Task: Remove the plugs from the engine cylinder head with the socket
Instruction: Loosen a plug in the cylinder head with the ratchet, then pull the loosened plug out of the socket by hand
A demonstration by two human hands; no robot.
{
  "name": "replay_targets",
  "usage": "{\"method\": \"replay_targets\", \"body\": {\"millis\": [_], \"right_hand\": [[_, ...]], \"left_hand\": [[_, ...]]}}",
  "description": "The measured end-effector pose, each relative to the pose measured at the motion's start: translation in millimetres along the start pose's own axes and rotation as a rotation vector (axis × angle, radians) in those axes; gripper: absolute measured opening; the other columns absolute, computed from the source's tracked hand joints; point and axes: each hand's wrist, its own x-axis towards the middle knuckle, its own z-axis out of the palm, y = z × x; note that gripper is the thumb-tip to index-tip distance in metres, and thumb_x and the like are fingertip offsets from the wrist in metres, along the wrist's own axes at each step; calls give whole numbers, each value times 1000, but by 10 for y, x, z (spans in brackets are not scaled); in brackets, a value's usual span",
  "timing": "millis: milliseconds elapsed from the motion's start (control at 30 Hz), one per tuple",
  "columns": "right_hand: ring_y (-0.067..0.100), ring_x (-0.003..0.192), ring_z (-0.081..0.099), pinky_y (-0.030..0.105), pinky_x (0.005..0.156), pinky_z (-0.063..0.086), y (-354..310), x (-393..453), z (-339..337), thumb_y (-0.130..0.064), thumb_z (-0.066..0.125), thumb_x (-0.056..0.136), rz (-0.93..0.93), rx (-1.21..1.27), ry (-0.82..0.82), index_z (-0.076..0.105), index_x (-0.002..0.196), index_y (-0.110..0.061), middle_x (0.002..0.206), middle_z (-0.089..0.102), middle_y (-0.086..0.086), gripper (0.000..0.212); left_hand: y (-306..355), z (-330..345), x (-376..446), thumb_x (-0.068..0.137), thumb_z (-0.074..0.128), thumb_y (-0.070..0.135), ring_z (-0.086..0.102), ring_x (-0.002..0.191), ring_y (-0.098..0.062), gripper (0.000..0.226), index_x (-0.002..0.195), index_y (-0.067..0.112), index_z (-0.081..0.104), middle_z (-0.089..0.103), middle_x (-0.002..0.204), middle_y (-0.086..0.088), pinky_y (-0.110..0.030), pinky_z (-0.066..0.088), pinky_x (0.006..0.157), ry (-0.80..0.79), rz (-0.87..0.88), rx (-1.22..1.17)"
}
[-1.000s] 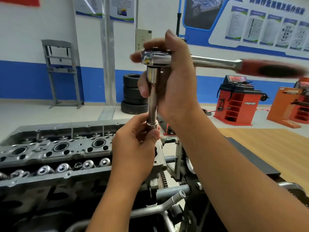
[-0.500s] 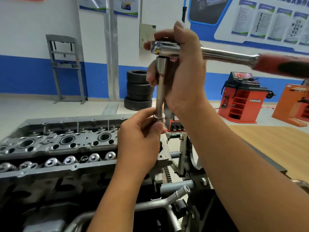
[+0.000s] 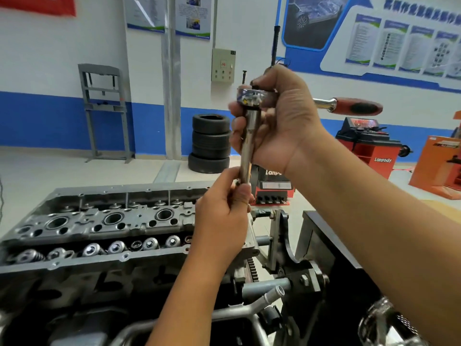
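My right hand (image 3: 282, 126) grips the chrome head of a ratchet wrench (image 3: 250, 96), whose red and black handle (image 3: 356, 107) points right. A long steel socket (image 3: 249, 143) hangs down from the ratchet head. My left hand (image 3: 222, 216) pinches the socket's lower end; whatever is in that end is hidden by my fingers. Both are held above the right end of the grey cylinder head (image 3: 104, 221), which shows three round plug wells along its middle and a row of valve springs in front.
The cylinder head sits on an engine stand (image 3: 282, 240) with brackets and a pipe at the right. Behind are stacked tyres (image 3: 210, 143), a grey press frame (image 3: 104, 111), red workshop machines (image 3: 369, 148) and a wooden bench top at the far right.
The ratchet handle has swung back away from me and looks shorter. Both hands keep their hold on the tool, and the camera has tilted a little.
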Motion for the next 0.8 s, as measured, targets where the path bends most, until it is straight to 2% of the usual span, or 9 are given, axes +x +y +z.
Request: {"method": "replay_targets", "body": {"millis": [133, 233, 333, 400, 467, 567, 633, 700, 800], "right_hand": [[20, 46, 55, 25, 56, 49, -32, -49, -24, -21, 53, 86, -4, 40, 57, 65, 68, -9, 67, 67, 11, 24], [20, 49, 56, 26, 63, 49, -187, -87, -23, -14, 55, 76, -73, 131, 43, 64, 74, -6, 68, 67, 10, 12], [17, 47, 59, 24, 59, 50, -671, -13, -94, -18, 57, 68, -188, 390, -10, 70, 70, 3, 66, 65, 5, 25], [15, 47, 60, 23, 53, 49, -956, 31, -198, -22, 61, 76, -223, 397, 74, 73, 73, 7, 68, 67, 4, 31], [9, 48, 55, 19, 49, 44, -1046, 29, -436, -22, 64, 79, -157, 150, 222, 73, 66, -1, 68, 68, 2, 27], [6, 41, 37, 17, 48, 28, -718, -72, -956, -23, 59, 76, 164, -376, 407, 57, 56, -17, 57, 55, -4, 21], [9, 36, 30, 16, 46, 25, -340, -210, -1375, -21, 56, 79, 359, -669, 554, 48, 63, -18, 53, 48, -1, 19], [11, 37, 29, 18, 46, 24, -34, -366, -1766, -20, 57, 82, 450, -900, 656, 49, 74, -16, 48, 44, -1, 13], [13, 41, 28, 23, 50, 25, 119, -540, -2221, -26, 60, 86, 547, -1045, 709, 50, 84, -14, 45, 39, -2, 16]], "left_hand": [[33, 24, -3, 104, 55, 28, 68, 74, -20, 26, 97, 53, 61, 70, 82, 12, -49, 60, 74, 5, 21, 69], [43, 50, -5, 107, 56, 25, 69, 80, -18, 32, 98, 56, 59, 69, 85, 16, -48, 59, 77, 1, 16, 148], [82, 40, -14, 107, 55, 28, 68, 76, -15, 35, 94, 60, 56, 69, 86, 16, -49, 61, 71, 28, 17, 159], [65, 10, -24, 108, 55, 25, 68, 73, -16, 35, 92, 56, 58, 70, 84, 12, -48, 61, 68, 57, -3, 121], [54, -26, -37, 108, 55, 24, 69, 73, -18, 28, 97, 49, 60, 71, 84, 8, -46, 62, 66, 77, -24, 86], [50, -51, -41, 108, 54, 26, 70, 75, -18, 23, 100, 47, 60, 73, 86, 9, -50, 63, 68, 79, -36, 74], [39, -43, -50, 108, 55, 27, 71, 75, -20, 22, 100, 47, 60, 73, 86, 8, -53, 63, 68, 88, -28, 80], [29, -36, -58, 108, 55, 28, 72, 76, -18, 21, 100, 47, 59, 73, 84, 10, -52, 63, 71, 93, -11, 102], [-5, -31, -59, 107, 55, 29, 72, 76, -16, 20, 99, 46, 60, 72, 84, 11, -50, 64, 70, 90, -1, 105]]}}
